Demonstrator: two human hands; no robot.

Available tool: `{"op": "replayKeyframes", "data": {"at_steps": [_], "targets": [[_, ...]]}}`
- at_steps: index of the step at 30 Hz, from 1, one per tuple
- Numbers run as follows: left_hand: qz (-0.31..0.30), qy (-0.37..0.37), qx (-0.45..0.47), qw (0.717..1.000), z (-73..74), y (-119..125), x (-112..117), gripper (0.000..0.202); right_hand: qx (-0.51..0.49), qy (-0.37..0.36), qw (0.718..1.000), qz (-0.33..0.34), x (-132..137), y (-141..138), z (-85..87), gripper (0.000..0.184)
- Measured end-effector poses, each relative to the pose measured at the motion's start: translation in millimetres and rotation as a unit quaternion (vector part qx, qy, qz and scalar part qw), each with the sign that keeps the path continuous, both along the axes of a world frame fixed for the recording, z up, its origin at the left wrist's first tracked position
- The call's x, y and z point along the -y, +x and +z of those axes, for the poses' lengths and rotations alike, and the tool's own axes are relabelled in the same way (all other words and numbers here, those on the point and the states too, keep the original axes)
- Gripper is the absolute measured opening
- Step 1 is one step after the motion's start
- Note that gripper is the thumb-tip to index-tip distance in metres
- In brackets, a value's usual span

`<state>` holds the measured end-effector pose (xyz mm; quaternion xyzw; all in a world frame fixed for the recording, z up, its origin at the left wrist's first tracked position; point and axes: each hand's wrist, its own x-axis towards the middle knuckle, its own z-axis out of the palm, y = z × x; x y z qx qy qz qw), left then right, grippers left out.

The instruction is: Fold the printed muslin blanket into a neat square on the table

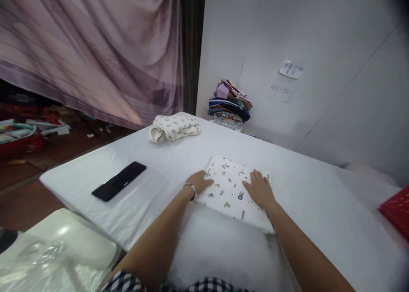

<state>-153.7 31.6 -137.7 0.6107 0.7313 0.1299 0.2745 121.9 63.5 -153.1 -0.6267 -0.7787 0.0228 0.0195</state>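
Observation:
A folded white cloth (228, 185) with small grey-green and brown prints lies flat on the white-covered table, in front of me. My left hand (198, 182) is at its left edge, thumb on top and the other fingers along the side, partly hidden; it looks closed on that edge. On the right part of the cloth my right hand (260, 191) lies flat with fingers spread. A translucent plastic bag (223, 245) stretches from the cloth's near edge toward my body, between my forearms. Whether the cloth is partly inside it I cannot tell.
A loosely rolled printed white cloth (174, 128) lies at the table's far left corner, a black phone (119, 181) nearer. Stacked folded fabrics (229, 104) stand by the wall. Clear plastic (47, 262) covers a white surface lower left; something red (398, 211) sits at the right edge.

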Motion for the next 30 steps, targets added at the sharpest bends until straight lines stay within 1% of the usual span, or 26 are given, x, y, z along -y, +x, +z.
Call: {"op": "replayKeyframes", "data": {"at_steps": [4,6,8,10,13,15,17,20,23,26,30], "targets": [[0.002,0.012,0.013,1.000,2.4,-3,2,0.051,0.005,0.002,1.000,0.004,4,-1,3.3,0.071],[0.019,0.016,0.021,0.999,8.4,-6,0,0.054,0.003,-0.001,1.000,0.007,5,-1,4.7,0.070],[0.031,0.031,0.014,0.999,17.0,-10,-6,0.054,0.000,-0.001,1.000,0.009,5,-2,4.9,0.069],[0.005,0.065,-0.002,0.998,25.6,-10,-19,0.049,-0.003,0.001,1.000,0.009,5,-2,4.4,0.068],[-0.070,0.115,-0.009,0.991,31.4,-4,-45,0.041,-0.006,0.013,1.000,0.010,6,-1,3.6,0.066],[-0.107,0.135,-0.005,0.985,28.9,3,-62,0.037,-0.008,0.021,1.000,0.012,7,-1,3.4,0.064],[-0.133,0.152,-0.004,0.979,23.2,10,-77,0.035,-0.010,0.023,1.000,0.013,7,-1,3.5,0.064],[-0.149,0.169,-0.004,0.974,15.2,15,-91,0.031,-0.016,0.027,0.999,0.016,8,-1,4.3,0.064],[-0.149,0.178,0.003,0.973,12.1,16,-100,0.023,-0.024,0.026,0.999,0.016,8,-1,4.7,0.064],[-0.138,0.172,0.016,0.975,11.2,15,-108,0.013,-0.027,0.029,0.999,0.015,8,-1,3.9,0.064],[-0.095,0.147,0.035,0.984,6.4,17,-119,0.017,-0.026,0.036,0.999,0.019,8,-1,2.2,0.063]]}}
